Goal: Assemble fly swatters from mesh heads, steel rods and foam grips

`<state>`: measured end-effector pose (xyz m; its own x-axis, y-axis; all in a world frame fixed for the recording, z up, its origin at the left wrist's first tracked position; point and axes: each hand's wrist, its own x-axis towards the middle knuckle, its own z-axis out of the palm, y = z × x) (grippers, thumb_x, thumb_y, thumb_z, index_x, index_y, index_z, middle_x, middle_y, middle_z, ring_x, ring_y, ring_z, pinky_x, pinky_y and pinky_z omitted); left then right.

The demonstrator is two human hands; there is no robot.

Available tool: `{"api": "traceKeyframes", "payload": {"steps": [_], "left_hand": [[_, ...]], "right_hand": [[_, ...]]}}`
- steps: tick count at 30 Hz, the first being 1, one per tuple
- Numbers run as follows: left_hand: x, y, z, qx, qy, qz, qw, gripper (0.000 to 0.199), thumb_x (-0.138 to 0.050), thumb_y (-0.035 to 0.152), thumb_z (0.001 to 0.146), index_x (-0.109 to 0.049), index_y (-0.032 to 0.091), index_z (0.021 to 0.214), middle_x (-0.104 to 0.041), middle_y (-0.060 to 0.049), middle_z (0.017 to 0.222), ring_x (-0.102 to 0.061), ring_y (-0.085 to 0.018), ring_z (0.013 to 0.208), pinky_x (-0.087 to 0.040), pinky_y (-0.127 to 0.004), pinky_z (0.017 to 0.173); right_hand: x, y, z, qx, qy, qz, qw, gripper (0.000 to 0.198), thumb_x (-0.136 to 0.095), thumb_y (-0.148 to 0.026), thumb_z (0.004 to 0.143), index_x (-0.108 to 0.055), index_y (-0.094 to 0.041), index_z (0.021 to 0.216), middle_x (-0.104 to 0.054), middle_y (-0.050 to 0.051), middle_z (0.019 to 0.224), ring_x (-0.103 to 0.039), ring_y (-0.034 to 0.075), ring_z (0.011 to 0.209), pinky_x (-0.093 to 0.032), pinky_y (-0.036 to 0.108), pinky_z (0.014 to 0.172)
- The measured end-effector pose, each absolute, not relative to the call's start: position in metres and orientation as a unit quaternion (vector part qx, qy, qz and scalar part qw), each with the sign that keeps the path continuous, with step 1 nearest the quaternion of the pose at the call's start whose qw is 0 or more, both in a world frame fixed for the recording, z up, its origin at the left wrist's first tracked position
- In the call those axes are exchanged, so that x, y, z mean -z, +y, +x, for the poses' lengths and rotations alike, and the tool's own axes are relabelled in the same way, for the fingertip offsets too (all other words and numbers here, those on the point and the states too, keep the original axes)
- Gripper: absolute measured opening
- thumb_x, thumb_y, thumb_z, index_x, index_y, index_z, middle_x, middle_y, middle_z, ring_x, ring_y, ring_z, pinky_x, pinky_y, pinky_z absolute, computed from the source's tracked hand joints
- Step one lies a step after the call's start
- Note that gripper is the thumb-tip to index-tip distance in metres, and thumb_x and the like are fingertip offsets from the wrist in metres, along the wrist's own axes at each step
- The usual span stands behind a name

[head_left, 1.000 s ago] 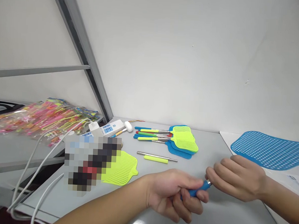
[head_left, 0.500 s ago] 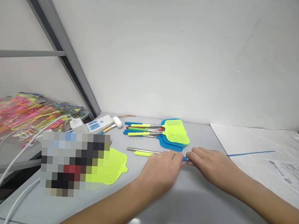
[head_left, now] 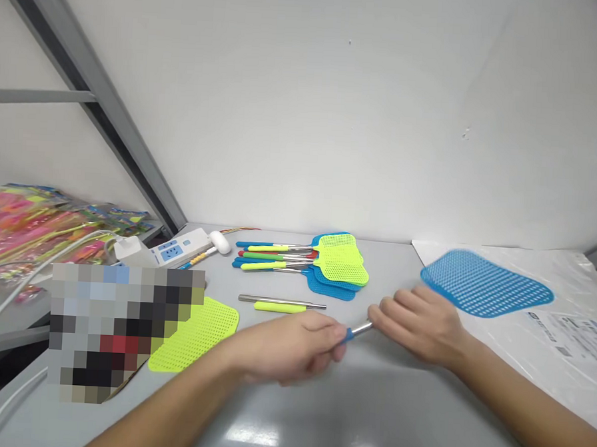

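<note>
A fly swatter with a blue mesh head [head_left: 490, 285] is held across the table in both hands. My left hand [head_left: 295, 347] is closed around its blue handle, whose end shows at the thumb. My right hand [head_left: 418, 323] grips it nearer the head, and a short piece of metal rod [head_left: 360, 328] shows between the hands. The swatter's neck is hidden by the right hand. Behind my left hand lie a loose metal rod [head_left: 274, 300] and a yellow-green handle [head_left: 280, 308]. A yellow-green swatter head [head_left: 197, 338] lies flat beside my left forearm.
Several finished-looking swatters [head_left: 339, 256] are stacked near the wall. A power strip [head_left: 174, 247] and white cables stand at the left, by a blurred patch. Bagged colourful items [head_left: 42, 233] fill a shelf at far left. White plastic packaging [head_left: 565, 371] covers the right side.
My hands have moved apart, baring metal rod between them. The blue head has turned from edge-on to showing its mesh face. The view has shifted slightly right.
</note>
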<state>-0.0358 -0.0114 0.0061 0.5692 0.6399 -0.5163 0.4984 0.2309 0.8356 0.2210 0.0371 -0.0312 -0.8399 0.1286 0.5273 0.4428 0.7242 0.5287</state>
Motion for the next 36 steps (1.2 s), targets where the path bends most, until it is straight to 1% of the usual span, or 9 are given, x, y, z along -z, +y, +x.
{"api": "traceKeyframes", "payload": {"steps": [1,3,5,7,10,16,21,27,36], "left_hand": [[-0.01,-0.008,-0.042,-0.044,0.46,0.565,0.684,0.043,-0.035,0.062,0.091,-0.047,0.022,0.084,-0.033,0.007,0.06,-0.025,-0.009,0.048,-0.023,-0.021,0.043],[-0.017,-0.004,-0.052,-0.048,0.477,0.538,0.694,0.045,-0.038,0.066,0.089,-0.047,0.022,0.085,-0.029,0.008,0.062,-0.021,-0.008,0.048,-0.02,-0.019,0.042],[-0.024,-0.002,-0.059,-0.081,0.502,0.615,0.602,0.044,-0.037,0.062,0.091,-0.052,0.021,0.087,-0.039,0.005,0.068,-0.033,-0.009,0.054,-0.029,-0.02,0.047],[-0.029,-0.003,-0.064,-0.102,0.504,0.718,0.469,0.039,-0.036,0.054,0.094,-0.058,0.022,0.09,-0.053,0.001,0.08,-0.047,-0.012,0.069,-0.04,-0.023,0.062],[-0.029,-0.001,-0.072,-0.09,0.489,0.805,0.324,0.028,-0.044,0.044,0.094,-0.064,0.025,0.097,-0.063,0.0,0.097,-0.055,-0.017,0.089,-0.041,-0.027,0.08],[-0.002,0.001,-0.088,-0.033,0.509,0.839,0.19,0.019,-0.059,0.037,0.086,-0.07,0.026,0.098,-0.064,-0.003,0.095,-0.058,-0.022,0.091,-0.041,-0.029,0.076],[0.01,-0.001,-0.088,-0.03,0.513,0.844,0.153,0.018,-0.06,0.029,0.085,-0.07,0.026,0.1,-0.064,-0.004,0.093,-0.059,-0.023,0.09,-0.04,-0.03,0.076],[0.006,-0.003,-0.084,-0.048,0.51,0.846,0.148,0.019,-0.059,0.024,0.084,-0.065,0.025,0.102,-0.057,-0.003,0.102,-0.058,-0.02,0.089,-0.041,-0.029,0.073],[0.009,0.003,-0.09,-0.058,0.502,0.857,0.102,0.019,-0.065,0.022,0.082,-0.065,0.025,0.101,-0.055,-0.003,0.102,-0.053,-0.022,0.098,-0.039,-0.031,0.081]], "right_hand": [[0.03,0.041,0.227,0.336,-0.89,-0.177,0.251,0.008,-0.056,-0.015,0.089,-0.059,-0.018,0.096,-0.06,-0.001,0.071,-0.044,0.014,0.064,-0.024,0.032,0.059],[0.029,0.048,0.238,0.333,-0.871,-0.221,0.286,0.013,-0.055,-0.011,0.088,-0.058,-0.02,0.097,-0.064,0.0,0.075,-0.047,0.014,0.068,-0.027,0.031,0.061],[0.03,0.052,0.244,0.32,-0.862,-0.25,0.304,0.016,-0.055,-0.009,0.087,-0.058,-0.022,0.096,-0.065,-0.001,0.076,-0.049,0.014,0.071,-0.029,0.031,0.063],[0.033,0.053,0.244,0.3,-0.87,-0.247,0.303,0.016,-0.055,-0.01,0.087,-0.058,-0.022,0.097,-0.065,0.0,0.078,-0.05,0.014,0.072,-0.029,0.031,0.064],[0.042,0.051,0.236,0.276,-0.886,-0.239,0.288,0.017,-0.054,-0.009,0.088,-0.059,-0.022,0.099,-0.064,0.002,0.08,-0.048,0.015,0.072,-0.03,0.031,0.065],[0.05,0.042,0.224,0.231,-0.917,-0.228,0.231,0.023,-0.045,-0.009,0.091,-0.059,-0.019,0.106,-0.06,0.004,0.081,-0.047,0.016,0.072,-0.029,0.032,0.065],[0.045,0.037,0.22,0.205,-0.931,-0.222,0.207,0.025,-0.042,-0.007,0.092,-0.06,-0.016,0.107,-0.057,0.004,0.078,-0.043,0.016,0.069,-0.028,0.032,0.065],[0.046,0.039,0.219,0.195,-0.933,-0.222,0.205,0.026,-0.042,-0.007,0.093,-0.058,-0.014,0.113,-0.058,0.006,0.079,-0.043,0.017,0.071,-0.027,0.031,0.065],[0.047,0.041,0.219,0.182,-0.935,-0.225,0.205,0.028,-0.038,-0.01,0.096,-0.058,-0.015,0.114,-0.059,0.006,0.08,-0.044,0.017,0.073,-0.03,0.031,0.066]]}}
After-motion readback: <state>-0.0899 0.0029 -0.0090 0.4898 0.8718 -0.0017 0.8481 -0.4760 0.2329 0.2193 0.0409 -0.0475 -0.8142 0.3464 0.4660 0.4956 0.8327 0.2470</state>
